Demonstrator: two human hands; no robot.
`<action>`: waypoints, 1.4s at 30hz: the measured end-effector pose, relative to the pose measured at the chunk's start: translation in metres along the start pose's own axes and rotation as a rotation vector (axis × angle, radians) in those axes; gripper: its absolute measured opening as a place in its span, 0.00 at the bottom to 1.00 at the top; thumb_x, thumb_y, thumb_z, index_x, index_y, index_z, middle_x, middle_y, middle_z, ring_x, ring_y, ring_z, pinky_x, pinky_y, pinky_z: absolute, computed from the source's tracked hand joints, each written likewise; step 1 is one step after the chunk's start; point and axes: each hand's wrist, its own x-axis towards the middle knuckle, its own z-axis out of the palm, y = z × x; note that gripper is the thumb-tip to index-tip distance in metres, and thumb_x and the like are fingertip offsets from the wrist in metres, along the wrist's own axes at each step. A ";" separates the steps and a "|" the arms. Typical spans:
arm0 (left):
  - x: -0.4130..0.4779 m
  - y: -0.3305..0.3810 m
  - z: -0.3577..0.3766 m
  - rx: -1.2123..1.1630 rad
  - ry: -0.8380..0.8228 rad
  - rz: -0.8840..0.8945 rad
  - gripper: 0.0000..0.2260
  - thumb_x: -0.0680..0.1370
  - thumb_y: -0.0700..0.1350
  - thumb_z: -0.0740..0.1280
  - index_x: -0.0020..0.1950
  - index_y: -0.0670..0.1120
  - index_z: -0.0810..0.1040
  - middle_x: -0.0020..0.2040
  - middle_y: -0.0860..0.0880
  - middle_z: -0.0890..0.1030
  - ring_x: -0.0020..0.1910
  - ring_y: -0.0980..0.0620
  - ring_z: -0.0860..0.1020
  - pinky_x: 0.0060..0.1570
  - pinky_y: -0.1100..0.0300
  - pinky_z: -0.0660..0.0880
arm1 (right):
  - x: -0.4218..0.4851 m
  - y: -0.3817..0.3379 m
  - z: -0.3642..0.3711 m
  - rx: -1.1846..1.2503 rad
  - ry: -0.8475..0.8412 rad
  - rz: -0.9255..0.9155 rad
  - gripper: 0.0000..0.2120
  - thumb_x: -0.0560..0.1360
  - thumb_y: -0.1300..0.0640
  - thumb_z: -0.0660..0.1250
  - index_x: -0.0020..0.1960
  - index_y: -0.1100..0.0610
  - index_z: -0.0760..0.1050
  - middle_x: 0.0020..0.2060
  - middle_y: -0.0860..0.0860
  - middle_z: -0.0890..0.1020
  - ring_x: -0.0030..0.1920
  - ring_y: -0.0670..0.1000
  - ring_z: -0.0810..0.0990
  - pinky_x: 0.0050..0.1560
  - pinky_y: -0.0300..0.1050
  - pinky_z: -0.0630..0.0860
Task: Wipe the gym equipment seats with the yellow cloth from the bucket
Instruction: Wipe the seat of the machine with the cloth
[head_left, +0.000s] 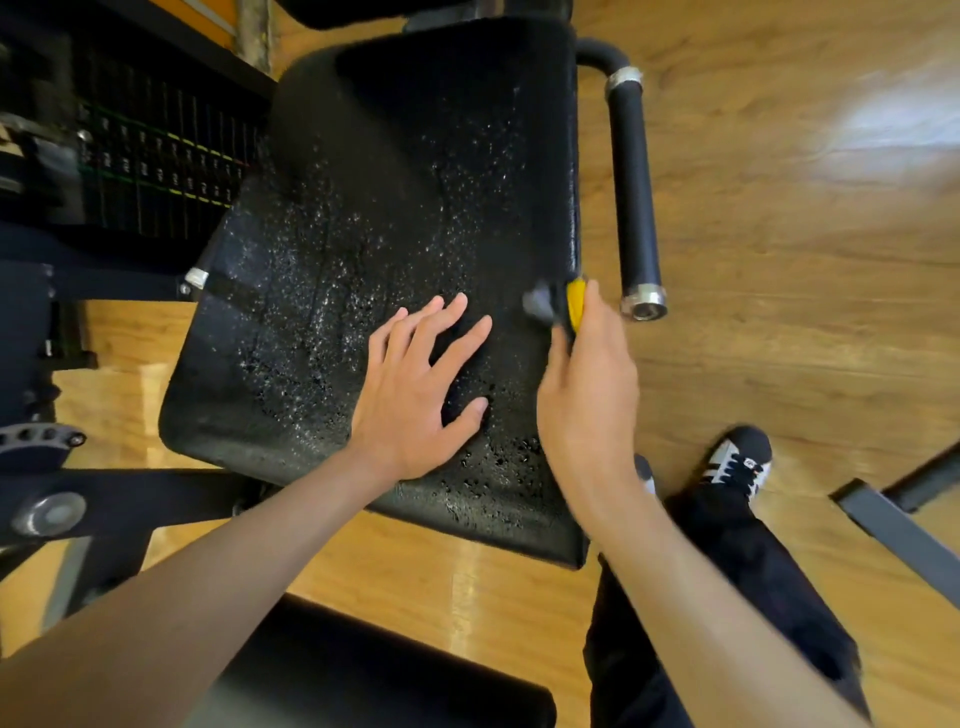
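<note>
Wood floor (779, 182) all round, glare patch at 2 o'clock. Weight stack (156, 166) at 10 o'clock, coloured markers on plates. Foam-gripped handle bar (634, 182) at 1 o'clock, metal end cap. Black-and-white sneaker (737, 460) at 4 o'clock, dark trouser leg (727, 597) beneath. Grey beam (893, 535) far right, possibly bench frame. Second black pad (363, 675) at 6 o'clock.

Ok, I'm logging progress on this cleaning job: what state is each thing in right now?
seat: wet, covered in droplets
yellow cloth: gripped, at the seat's right edge
left hand: flat on the seat
right hand: holds the yellow cloth
</note>
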 end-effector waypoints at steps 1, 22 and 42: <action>0.000 0.000 0.000 0.001 0.004 -0.003 0.30 0.78 0.57 0.61 0.79 0.49 0.68 0.79 0.43 0.66 0.79 0.41 0.63 0.76 0.39 0.56 | -0.026 0.004 -0.007 0.020 -0.028 0.020 0.23 0.83 0.54 0.57 0.78 0.56 0.61 0.66 0.52 0.75 0.63 0.52 0.77 0.59 0.46 0.75; -0.004 0.004 0.001 0.004 0.024 -0.009 0.28 0.80 0.55 0.60 0.79 0.49 0.66 0.79 0.44 0.65 0.78 0.41 0.61 0.74 0.37 0.59 | -0.142 0.037 -0.025 0.146 -0.072 0.041 0.27 0.82 0.53 0.59 0.80 0.55 0.60 0.75 0.48 0.69 0.74 0.45 0.67 0.72 0.37 0.65; -0.004 0.004 0.003 -0.012 0.048 -0.017 0.28 0.79 0.55 0.60 0.79 0.50 0.67 0.78 0.45 0.66 0.77 0.42 0.63 0.72 0.39 0.61 | -0.140 0.050 -0.016 0.186 -0.025 -0.060 0.28 0.81 0.62 0.62 0.80 0.58 0.59 0.75 0.53 0.70 0.77 0.49 0.65 0.76 0.37 0.59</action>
